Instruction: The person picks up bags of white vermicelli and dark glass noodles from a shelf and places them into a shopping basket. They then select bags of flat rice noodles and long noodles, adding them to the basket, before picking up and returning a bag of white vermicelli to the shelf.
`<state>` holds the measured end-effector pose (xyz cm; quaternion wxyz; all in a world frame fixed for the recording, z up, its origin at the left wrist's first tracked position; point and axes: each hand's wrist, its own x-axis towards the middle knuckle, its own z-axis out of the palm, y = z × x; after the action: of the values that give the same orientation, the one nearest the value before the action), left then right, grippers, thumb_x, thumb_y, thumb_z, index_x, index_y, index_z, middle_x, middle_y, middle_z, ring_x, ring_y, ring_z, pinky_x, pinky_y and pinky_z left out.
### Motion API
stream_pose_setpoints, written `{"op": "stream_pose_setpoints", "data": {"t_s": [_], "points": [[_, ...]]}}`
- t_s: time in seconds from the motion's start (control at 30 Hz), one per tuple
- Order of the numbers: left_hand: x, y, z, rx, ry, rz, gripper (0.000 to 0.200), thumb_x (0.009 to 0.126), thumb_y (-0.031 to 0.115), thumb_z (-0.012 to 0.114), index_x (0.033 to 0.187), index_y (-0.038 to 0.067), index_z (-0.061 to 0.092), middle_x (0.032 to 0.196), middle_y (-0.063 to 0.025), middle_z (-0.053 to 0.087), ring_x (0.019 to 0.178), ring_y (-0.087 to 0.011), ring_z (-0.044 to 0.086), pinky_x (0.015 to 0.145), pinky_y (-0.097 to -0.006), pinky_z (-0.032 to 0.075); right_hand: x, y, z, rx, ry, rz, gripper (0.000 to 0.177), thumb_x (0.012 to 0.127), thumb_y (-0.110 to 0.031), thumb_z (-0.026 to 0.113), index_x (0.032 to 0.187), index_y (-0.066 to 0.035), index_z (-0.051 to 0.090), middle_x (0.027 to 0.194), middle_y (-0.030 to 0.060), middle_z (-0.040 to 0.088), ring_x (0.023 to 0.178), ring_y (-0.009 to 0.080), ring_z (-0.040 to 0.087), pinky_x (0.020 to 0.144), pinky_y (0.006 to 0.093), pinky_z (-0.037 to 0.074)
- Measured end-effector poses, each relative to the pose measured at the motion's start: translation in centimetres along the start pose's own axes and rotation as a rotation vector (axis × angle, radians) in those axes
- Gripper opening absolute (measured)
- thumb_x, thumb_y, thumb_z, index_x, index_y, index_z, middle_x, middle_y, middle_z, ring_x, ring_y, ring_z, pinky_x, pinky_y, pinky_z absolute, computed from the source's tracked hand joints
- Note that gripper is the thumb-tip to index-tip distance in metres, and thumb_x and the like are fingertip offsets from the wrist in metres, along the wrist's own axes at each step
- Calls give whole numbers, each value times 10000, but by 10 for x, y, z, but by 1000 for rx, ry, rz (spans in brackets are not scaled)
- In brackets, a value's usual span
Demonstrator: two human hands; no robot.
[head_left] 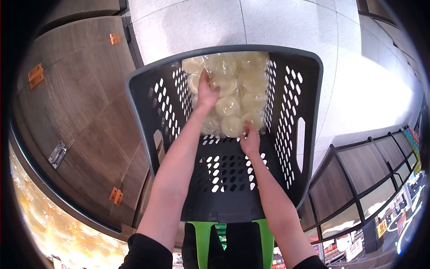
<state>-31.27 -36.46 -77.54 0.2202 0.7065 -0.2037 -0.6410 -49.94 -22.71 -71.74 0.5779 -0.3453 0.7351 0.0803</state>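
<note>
A black perforated basket (pixel 224 201) stands in the middle of the view. Inside it, at the far end, lie pale round items in clear plastic wrap (pixel 228 105), set in rows. My left hand (pixel 208 92) reaches over the upper left part of the wrap, its fingers spread against the plastic. Near the lower right edge of the wrapped items, my right hand (pixel 250 140) touches the plastic with its fingertips, fingers bent and partly apart. Whether either hand pinches the film is hard to make out.
Brown wooden panels (pixel 85 98) with orange hinges are on the left. Light floor tiles (pixel 286 22) lie beyond the basket. Dark-framed wooden cabinets (pixel 363 166) and signs stand at the right. Green straps (pixel 204 242) hang at the basket's near side.
</note>
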Motion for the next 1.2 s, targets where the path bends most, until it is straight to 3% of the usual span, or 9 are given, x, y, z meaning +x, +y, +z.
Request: {"op": "stream_pose_setpoints", "data": {"t_s": [0.1, 0.2, 0.43, 0.53, 0.57, 0.8, 0.83, 1.03, 1.2], "points": [[-35, -5, 21, 379, 298, 408, 782, 788, -83, 592, 1476, 7, 231, 1373, -205, 413, 1328, -331, 375, 1126, -377, 315, -25, -12, 1, -288, 349, -220, 509, 778, -4, 628, 1273, -29, 514, 1170, 173, 571, 1121, 353, 549, 961, 427, 460], [-53, -34, 36, 470, 253, 228, 801, 747, -83, 603, 1466, -10, 257, 1444, -242, 344, 1371, -375, 317, 1149, -392, 291, -32, -17, 1, -519, -343, -307, 564, 833, -102, 607, 1360, -33, 417, 1271, 199, 527, 1240, 360, 468, 1043, 438, 401], [-108, -11, -7, 732, -116, 427, 665, 764, 3, 604, 1404, 60, 435, 1495, -205, 326, 1388, -350, 306, 1131, -402, 314, -48, -5, 21, -676, -281, -247, 681, 946, -392, 495, 1475, -19, 284, 1517, 230, 295, 1431, 342, 247, 1175, 419, 210], [-165, 23, -21, 930, -373, 135, 519, 795, 51, 550, 1313, 74, 545, 1208, -216, 611, 1124, -352, 588, 962, -437, 477, -75, -1, 24, -688, -238, -364, 617, 951, -413, 472, 1431, -35, 386, 1485, 228, 356, 1398, 362, 307, 1155, 439, 247], [-185, 15, -25, 963, -355, 283, 484, 790, 75, 546, 1274, 79, 577, 1069, -219, 659, 981, -366, 643, 844, -465, 521, -88, -1, 22, -683, -235, -409, 588, 951, -408, 473, 1410, -44, 425, 1465, 230, 386, 1381, 370, 338, 1144, 444, 267], [-347, 81, -44, 779, -445, 481, 442, 780, 146, 616, 1220, 101, 611, 1137, -149, 661, 1055, -342, 622, 894, -449, 504, -165, 7, -24, -745, -264, -840, 414, 895, -252, 520, 1274, -86, 540, 1340, 176, 509, 1193, 373, 518, 1016, 447, 425], [-364, 80, -53, 690, -459, 538, 452, 800, 146, 620, 1248, 96, 590, 1164, -154, 647, 1082, -343, 608, 925, -454, 485, -176, 10, -26, -645, -221, -692, 413, 915, -275, 499, 1262, -57, 549, 1320, 208, 517, 1169, 399, 528, 983, 457, 447], [-534, 150, -151, 158, -66, 689, 396, 863, 91, 612, 1258, 69, 579, 1108, -145, 650, 1053, -279, 631, 920, -364, 500, -270, -41, -65, -883, -205, -591, 393, 890, -276, 562, 1170, -3, 597, 1037, 250, 664, 991, 419, 626, 880, 492, 485], [-658, 122, -262, 138, 290, 920, 277, 875, 63, 590, 1148, 39, 633, 1028, -128, 660, 953, -273, 655, 844, -360, 516, -327, -66, -73, -662, -249, -577, 398, 867, -190, 611, 1176, 59, 596, 917, 158, 697, 816, 241, 684, 728, 354, 536]]}}
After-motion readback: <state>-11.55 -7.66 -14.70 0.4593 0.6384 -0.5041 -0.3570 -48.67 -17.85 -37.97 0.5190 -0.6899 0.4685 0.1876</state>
